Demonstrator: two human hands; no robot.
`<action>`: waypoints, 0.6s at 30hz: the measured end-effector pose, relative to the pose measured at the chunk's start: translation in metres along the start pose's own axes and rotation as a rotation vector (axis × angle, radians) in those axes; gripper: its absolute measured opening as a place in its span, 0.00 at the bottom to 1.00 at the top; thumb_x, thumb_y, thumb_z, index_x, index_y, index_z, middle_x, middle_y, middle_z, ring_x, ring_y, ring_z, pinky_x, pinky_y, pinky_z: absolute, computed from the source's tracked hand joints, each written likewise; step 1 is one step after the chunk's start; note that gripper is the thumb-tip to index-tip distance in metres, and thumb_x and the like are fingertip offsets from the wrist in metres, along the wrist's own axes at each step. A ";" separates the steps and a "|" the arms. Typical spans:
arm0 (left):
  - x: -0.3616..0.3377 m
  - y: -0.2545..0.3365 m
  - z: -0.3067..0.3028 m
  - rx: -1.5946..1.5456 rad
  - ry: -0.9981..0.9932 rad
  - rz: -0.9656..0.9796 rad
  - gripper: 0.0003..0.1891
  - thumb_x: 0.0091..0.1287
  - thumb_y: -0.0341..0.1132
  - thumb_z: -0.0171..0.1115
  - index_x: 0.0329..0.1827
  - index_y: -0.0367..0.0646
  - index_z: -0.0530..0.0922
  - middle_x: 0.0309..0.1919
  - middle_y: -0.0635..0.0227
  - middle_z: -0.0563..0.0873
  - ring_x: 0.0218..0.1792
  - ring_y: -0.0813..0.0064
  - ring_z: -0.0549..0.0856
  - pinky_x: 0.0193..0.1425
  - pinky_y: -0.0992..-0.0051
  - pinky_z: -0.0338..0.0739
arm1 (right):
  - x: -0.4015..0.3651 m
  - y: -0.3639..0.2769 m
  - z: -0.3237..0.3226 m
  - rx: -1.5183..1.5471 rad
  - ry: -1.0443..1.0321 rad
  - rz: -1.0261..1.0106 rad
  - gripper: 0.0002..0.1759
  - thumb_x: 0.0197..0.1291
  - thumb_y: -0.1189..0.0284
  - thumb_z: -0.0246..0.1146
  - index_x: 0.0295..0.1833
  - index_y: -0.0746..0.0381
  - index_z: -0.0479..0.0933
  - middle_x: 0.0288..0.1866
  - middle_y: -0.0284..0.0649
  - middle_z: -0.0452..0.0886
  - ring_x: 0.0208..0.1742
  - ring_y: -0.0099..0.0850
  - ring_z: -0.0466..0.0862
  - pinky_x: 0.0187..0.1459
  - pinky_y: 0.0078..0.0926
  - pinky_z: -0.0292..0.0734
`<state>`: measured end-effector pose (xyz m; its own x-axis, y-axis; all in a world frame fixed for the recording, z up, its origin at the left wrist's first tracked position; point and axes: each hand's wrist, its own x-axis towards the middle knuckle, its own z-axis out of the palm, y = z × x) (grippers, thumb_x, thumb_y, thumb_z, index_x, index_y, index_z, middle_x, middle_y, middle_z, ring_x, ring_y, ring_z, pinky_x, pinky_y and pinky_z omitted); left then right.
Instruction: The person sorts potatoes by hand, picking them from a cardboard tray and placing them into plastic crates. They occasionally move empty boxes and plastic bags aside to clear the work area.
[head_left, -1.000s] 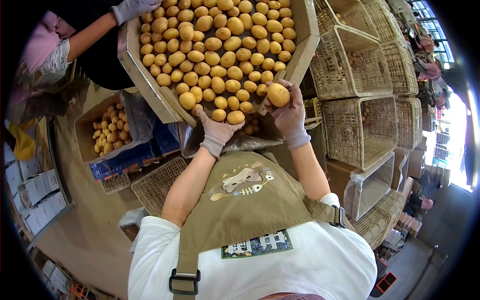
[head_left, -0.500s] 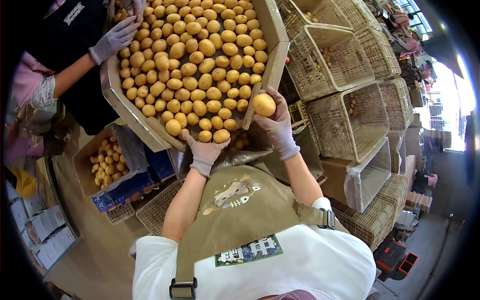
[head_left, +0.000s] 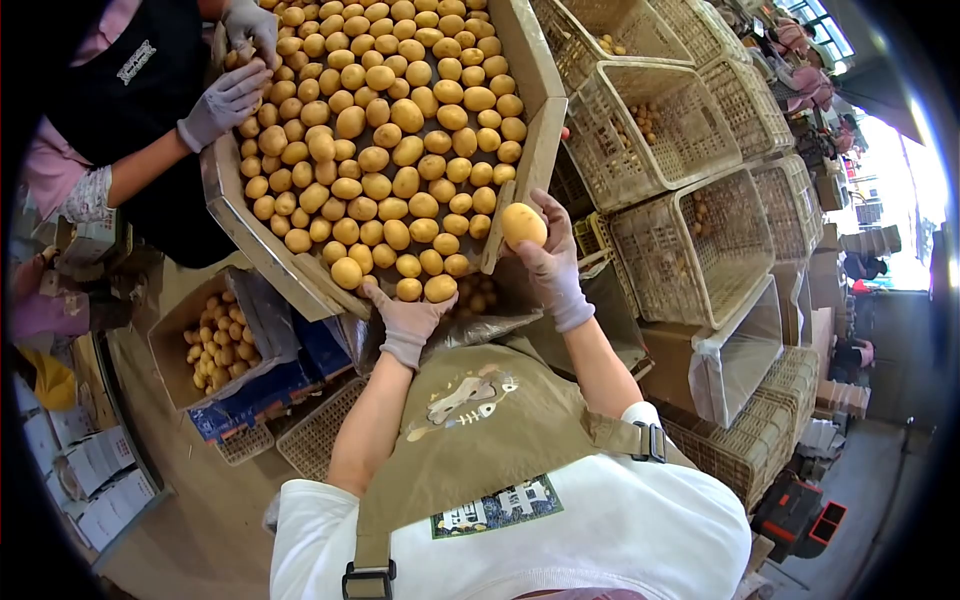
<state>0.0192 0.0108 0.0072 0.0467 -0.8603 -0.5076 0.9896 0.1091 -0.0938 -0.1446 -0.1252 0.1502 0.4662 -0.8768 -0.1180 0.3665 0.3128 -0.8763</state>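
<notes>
Many yellow potatoes cover the sorting tray (head_left: pixel 268 262), which has raised wooden sides. My right hand (head_left: pixel 553 262), in a pale glove, grips a large potato (head_left: pixel 524 226) beside the tray's right edge, just past a short wooden strip (head_left: pixel 497 228). Also gloved, my left hand (head_left: pixel 408 318) is at the near edge of the tray, fingers apart, against the closest potatoes (head_left: pixel 439 289). Whether it grips any of them cannot be made out. Below the tray's opening, more potatoes lie in a plastic-lined container (head_left: pixel 476 298), partly hidden.
Across the tray's left side, a co-worker's gloved hands (head_left: pixel 226 103) hold something small. A lined box of potatoes (head_left: pixel 172 350) stands at lower left. Stacked plastic crates (head_left: pixel 690 255), some holding potatoes, rise on the right. A lined carton (head_left: pixel 668 362) sits below them.
My right hand has tilted and shifted slightly down with the potato, whose face has turned. My left hand has moved slightly down. The co-worker's hands have shifted a little.
</notes>
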 end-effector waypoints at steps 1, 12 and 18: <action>0.000 0.000 0.001 -0.003 0.003 -0.001 0.63 0.49 0.88 0.49 0.83 0.55 0.53 0.82 0.64 0.55 0.79 0.44 0.54 0.75 0.28 0.47 | 0.001 0.000 -0.003 0.074 -0.027 0.042 0.39 0.59 0.61 0.70 0.72 0.62 0.64 0.55 0.40 0.77 0.50 0.29 0.80 0.51 0.27 0.80; -0.002 0.006 -0.003 0.004 -0.031 -0.001 0.60 0.50 0.86 0.50 0.83 0.59 0.54 0.83 0.70 0.55 0.81 0.48 0.52 0.76 0.28 0.45 | 0.002 -0.017 -0.019 0.399 0.146 0.230 0.42 0.69 0.32 0.46 0.62 0.60 0.75 0.31 0.40 0.80 0.22 0.31 0.75 0.30 0.33 0.76; -0.003 0.014 -0.007 0.025 -0.058 -0.054 0.62 0.50 0.86 0.50 0.84 0.58 0.52 0.83 0.71 0.54 0.81 0.49 0.52 0.77 0.28 0.44 | -0.034 -0.106 -0.163 0.452 0.743 -0.505 0.38 0.69 0.34 0.48 0.47 0.61 0.79 0.32 0.43 0.84 0.28 0.35 0.82 0.34 0.36 0.84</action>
<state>0.0319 0.0187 0.0011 -0.0001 -0.8923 -0.4514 0.9939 0.0497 -0.0983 -0.3307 -0.1883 0.1709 -0.3925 -0.9023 -0.1785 0.7257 -0.1846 -0.6627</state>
